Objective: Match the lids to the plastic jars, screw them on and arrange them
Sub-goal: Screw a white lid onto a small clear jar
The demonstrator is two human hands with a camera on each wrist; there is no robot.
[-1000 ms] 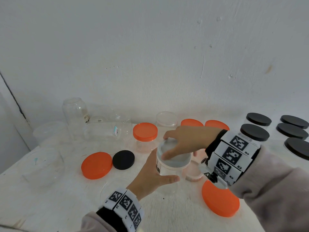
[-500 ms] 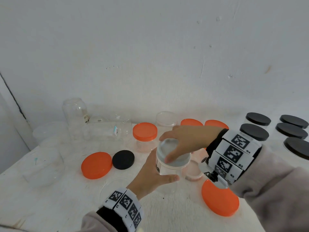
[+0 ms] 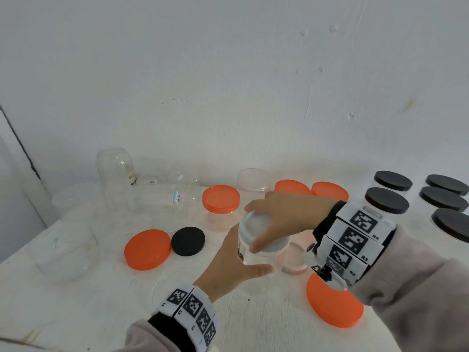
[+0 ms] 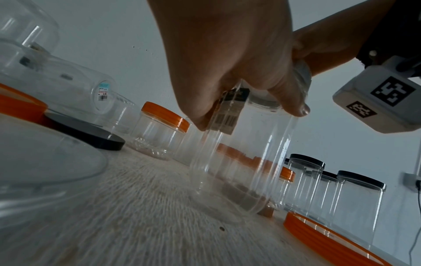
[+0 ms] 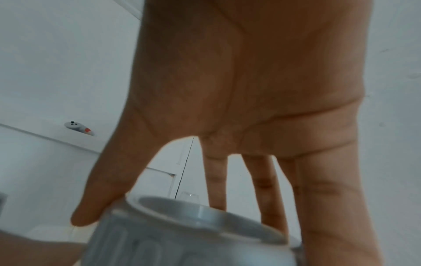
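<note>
Left hand (image 3: 228, 269) wraps the clear jar (image 4: 241, 162) just below its neck, thumb on the near side; jar stands upright on the white surface (image 3: 101, 313). Right hand (image 3: 286, 219) spans the grey lid (image 5: 182, 239) atop that jar, thumb and fingertips gripping its ribbed rim. Left of the jar: loose orange lid (image 3: 147, 249), black lid (image 3: 188, 241). Behind it: orange-capped jar (image 3: 220, 207).

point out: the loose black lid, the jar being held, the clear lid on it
black lid (image 3: 188, 241), head view, centre of its flat top.
held jar (image 4: 241, 162), left wrist view, clear side wall below the fingers.
clear lid (image 5: 182, 241), right wrist view, ribbed side skirt.
</note>
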